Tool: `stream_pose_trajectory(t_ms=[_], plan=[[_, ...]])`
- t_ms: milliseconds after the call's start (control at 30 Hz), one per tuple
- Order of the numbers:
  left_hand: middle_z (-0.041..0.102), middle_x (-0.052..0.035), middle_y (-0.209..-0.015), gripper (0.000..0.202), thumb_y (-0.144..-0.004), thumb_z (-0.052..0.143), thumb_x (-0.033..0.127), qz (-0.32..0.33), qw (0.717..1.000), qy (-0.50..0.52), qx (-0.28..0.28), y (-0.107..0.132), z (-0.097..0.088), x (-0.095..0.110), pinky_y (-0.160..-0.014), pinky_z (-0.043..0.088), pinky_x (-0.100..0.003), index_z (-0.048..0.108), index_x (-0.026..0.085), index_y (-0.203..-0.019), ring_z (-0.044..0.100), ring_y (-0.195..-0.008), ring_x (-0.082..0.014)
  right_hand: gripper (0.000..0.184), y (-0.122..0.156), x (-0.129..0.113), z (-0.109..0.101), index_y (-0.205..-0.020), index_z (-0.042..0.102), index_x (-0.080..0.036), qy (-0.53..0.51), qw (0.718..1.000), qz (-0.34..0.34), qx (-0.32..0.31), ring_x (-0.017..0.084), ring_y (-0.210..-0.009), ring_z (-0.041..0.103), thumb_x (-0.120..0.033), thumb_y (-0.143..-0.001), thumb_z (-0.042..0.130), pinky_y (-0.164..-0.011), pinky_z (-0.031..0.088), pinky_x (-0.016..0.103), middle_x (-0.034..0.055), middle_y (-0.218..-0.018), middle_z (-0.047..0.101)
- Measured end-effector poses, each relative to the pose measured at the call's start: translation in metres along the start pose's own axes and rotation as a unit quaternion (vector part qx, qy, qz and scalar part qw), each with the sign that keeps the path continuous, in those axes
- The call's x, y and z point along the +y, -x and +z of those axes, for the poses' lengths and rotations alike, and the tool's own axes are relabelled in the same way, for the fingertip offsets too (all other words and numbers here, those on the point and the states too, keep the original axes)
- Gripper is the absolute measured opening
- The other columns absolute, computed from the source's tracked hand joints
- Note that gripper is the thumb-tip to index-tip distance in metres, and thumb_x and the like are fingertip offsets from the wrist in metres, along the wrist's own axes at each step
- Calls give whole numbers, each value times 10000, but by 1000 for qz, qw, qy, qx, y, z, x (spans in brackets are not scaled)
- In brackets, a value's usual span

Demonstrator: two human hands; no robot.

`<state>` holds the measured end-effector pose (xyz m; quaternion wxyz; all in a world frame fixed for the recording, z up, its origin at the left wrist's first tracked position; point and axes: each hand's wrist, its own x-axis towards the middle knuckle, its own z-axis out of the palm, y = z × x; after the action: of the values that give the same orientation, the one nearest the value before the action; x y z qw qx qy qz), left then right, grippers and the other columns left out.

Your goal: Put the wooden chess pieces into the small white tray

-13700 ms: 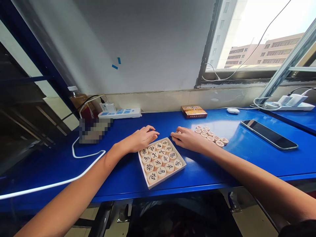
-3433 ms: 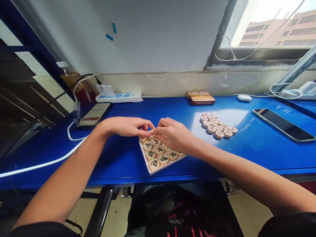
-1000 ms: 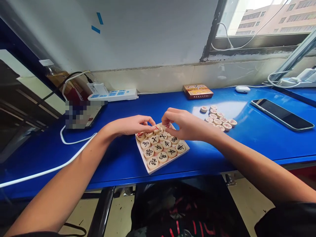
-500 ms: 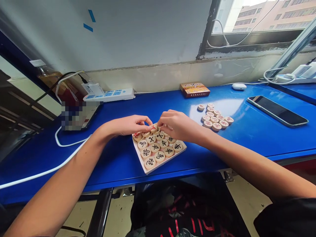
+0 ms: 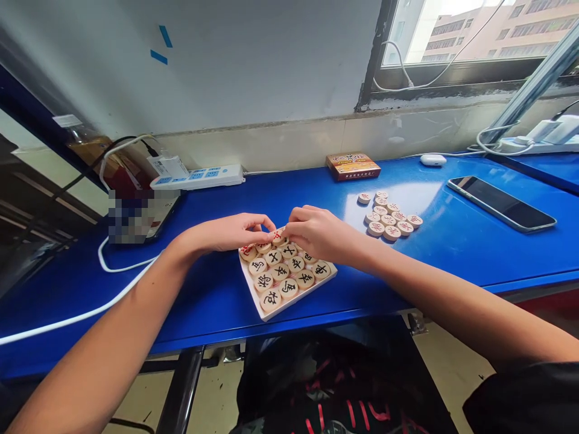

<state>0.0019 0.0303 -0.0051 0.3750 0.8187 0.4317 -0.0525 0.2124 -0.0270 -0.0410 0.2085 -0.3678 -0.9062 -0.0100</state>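
Note:
A shallow white box tray (image 5: 298,299) lies at the desk's front edge, filled with rows of round wooden xiangqi pieces, mostly black-marked. At its far edge is a red-marked xiangqi piece (image 5: 279,237) between my two hands. My left hand (image 5: 235,232) reaches in from the left, thumb and forefinger closed at that piece's left side. From the right, my right hand (image 5: 323,234) meets it with bent fingers pressed together, covering part of the far row. More red-marked pieces (image 5: 388,219) lie in a loose cluster on the desk to the right.
Behind stands a brown-and-red printed box (image 5: 353,167). A phone (image 5: 501,203) and a white earphone case (image 5: 433,160) lie on the right of the blue desk (image 5: 203,313). On the left are a power strip (image 5: 199,177), a white cable (image 5: 85,325) and a bottle (image 5: 84,141).
The view has shifted slightly. My right fingers have closed in toward my left fingertips at the red-marked piece. The tray and the loose cluster look the same.

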Motion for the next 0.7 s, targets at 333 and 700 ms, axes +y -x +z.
stream_pose_trajectory(t_ms=[333,700], plan=[[676,-20,-835,337,-834,508,501,13,989,-26,147,-10,21,9,-585,434,-247,631,201,-923,612,-718,-178,207,0,-3,-1,-880,663,-130,19,1000,-11,11,154,-761,465,-107,-869,457,-744,380,279,89,-878,570],[632,-30,-748,333,-777,600,473,7,990,82,117,-14,18,3,-460,390,-203,628,163,-894,549,-552,-127,230,4,-16,-16,-957,656,-142,38,998,17,-40,146,-723,520,-148,-853,450,-653,332,280,76,-844,627]])
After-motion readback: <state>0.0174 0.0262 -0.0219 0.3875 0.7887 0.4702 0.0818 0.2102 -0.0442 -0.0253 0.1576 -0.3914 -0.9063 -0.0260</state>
